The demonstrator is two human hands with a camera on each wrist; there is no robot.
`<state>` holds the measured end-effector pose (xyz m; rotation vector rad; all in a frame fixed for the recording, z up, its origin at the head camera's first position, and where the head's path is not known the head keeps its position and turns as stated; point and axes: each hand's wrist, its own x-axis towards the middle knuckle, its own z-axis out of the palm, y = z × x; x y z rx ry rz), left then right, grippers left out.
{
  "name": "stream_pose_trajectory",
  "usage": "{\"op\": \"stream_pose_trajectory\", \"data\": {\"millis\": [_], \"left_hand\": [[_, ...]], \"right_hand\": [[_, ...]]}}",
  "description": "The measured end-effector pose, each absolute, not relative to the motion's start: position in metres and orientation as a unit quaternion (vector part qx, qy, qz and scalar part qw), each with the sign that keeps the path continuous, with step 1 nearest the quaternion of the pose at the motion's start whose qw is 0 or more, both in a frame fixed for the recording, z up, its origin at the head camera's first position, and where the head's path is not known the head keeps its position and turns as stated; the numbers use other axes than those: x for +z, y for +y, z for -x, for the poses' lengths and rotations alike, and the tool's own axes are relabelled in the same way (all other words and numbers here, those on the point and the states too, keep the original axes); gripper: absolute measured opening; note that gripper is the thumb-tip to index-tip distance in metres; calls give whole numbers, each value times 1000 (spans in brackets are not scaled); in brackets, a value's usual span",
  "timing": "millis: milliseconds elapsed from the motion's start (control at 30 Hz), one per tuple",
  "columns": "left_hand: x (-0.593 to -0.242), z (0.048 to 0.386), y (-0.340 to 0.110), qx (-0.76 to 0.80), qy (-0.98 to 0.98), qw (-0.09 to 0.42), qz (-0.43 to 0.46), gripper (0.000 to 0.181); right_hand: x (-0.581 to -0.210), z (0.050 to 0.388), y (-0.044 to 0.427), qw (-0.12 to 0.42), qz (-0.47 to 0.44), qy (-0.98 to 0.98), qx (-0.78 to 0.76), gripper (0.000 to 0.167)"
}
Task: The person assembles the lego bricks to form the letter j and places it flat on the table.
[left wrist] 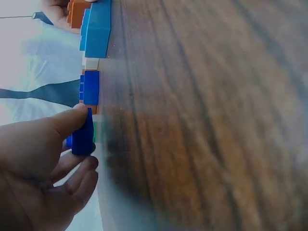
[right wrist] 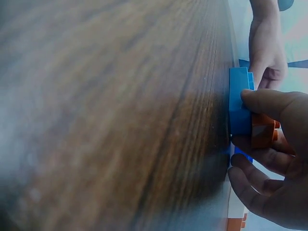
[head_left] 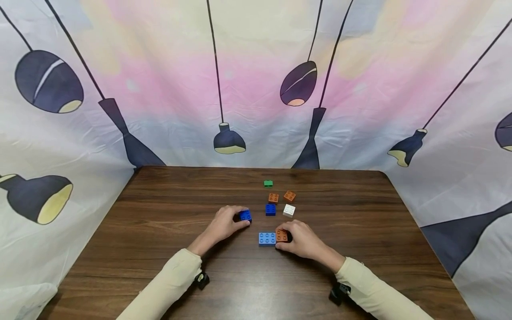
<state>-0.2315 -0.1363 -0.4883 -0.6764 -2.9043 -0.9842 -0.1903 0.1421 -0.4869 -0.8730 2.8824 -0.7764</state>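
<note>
My left hand (head_left: 223, 223) pinches a dark blue brick (head_left: 246, 216) between thumb and fingers. In the left wrist view this blue brick (left wrist: 83, 134) is held close to the tabletop; I cannot tell if it touches. To the right, a longer light blue brick (head_left: 266, 239) lies on the table. An orange brick (head_left: 281, 235) sits on its right end, and my right hand (head_left: 302, 239) grips it there. From the right wrist, the orange brick (right wrist: 263, 131) stands over the end of the light blue brick (right wrist: 239, 101), with my thumb across both.
Beyond the hands lie another dark blue brick (head_left: 270, 210), a white brick (head_left: 289, 210), two orange bricks (head_left: 274, 198) and, farthest back, a small green brick (head_left: 268, 183). The brown wooden table (head_left: 192, 186) ends at a hanging printed cloth (head_left: 176, 89).
</note>
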Motion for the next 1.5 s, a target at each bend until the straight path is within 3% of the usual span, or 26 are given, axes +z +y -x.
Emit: {"op": "stream_pose_trajectory", "data": {"millis": [267, 533, 1500], "left_hand": [[-485, 227, -139, -333, -906, 8, 262, 45], [-481, 216, -133, -347, -887, -33, 304, 46], [-481, 205, -120, -341, -870, -81, 347, 40]], "right_hand": [[-488, 191, 143, 16, 280, 926, -254, 39], [-489, 192, 143, 18, 280, 923, -263, 39], [-487, 192, 143, 25, 277, 924, -262, 40]]}}
